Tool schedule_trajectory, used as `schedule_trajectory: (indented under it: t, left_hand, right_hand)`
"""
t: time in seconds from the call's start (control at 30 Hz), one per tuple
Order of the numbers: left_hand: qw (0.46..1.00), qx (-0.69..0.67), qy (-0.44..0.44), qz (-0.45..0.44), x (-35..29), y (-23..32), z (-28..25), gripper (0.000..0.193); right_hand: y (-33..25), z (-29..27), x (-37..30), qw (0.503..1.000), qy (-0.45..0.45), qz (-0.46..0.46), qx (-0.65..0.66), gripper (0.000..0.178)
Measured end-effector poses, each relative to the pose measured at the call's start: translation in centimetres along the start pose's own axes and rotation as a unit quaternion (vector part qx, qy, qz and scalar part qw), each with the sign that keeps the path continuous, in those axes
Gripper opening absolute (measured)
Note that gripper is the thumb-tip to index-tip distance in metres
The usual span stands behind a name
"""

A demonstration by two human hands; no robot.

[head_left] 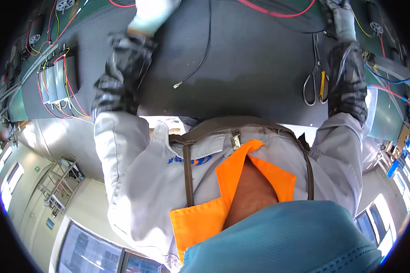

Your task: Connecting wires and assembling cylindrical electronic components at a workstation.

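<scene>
My left hand (pixel 154 14), in a white glove, reaches over the dark work surface (pixel 250 68); the upper edge cuts off its fingers. Close to it a thin black cable (pixel 208 36) runs down to a small metal connector (pixel 177 85). At the upper right is my right hand (pixel 344 20), gloved in pale grey. Its fingers are bunched against something dark at the picture's edge, and their grip is unclear. Below this hand, beside my black sleeve cover (pixel 347 77), lies a pair of scissors (pixel 315 75) with yellow on one handle.
Several silver cylindrical parts (pixel 54 82) with red and yellow-green wires stand on the left. Red cable (pixel 278 14) loops across the top between my hands. Blue wire (pixel 389 80) and a pale strip lie at the right. The surface's near edge (pixel 205 117) is close to my body.
</scene>
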State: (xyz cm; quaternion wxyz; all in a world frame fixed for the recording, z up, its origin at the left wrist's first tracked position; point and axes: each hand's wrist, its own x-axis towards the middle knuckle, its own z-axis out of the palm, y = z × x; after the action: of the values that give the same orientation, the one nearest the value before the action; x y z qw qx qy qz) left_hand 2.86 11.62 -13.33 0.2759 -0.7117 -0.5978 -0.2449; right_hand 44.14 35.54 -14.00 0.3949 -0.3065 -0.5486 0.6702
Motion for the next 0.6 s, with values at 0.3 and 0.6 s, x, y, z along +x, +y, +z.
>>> schedule_trajectory:
  t: [0.3, 0.6]
  left_hand:
    - [0.413, -0.811, -0.112, -0.400, -3.1, 14.2, -3.2, 0.045]
    - [0.501, -0.684, -0.319, -0.424, -2.6, 14.4, -11.2, 0.038]
  right_hand:
    - [2.9, 20.5, -23.7, 0.976, 0.018, 0.021, -0.218, 0.086]
    - [0.3, 19.1, -21.7, 0.612, -0.007, -0.317, -0.724, 0.051]
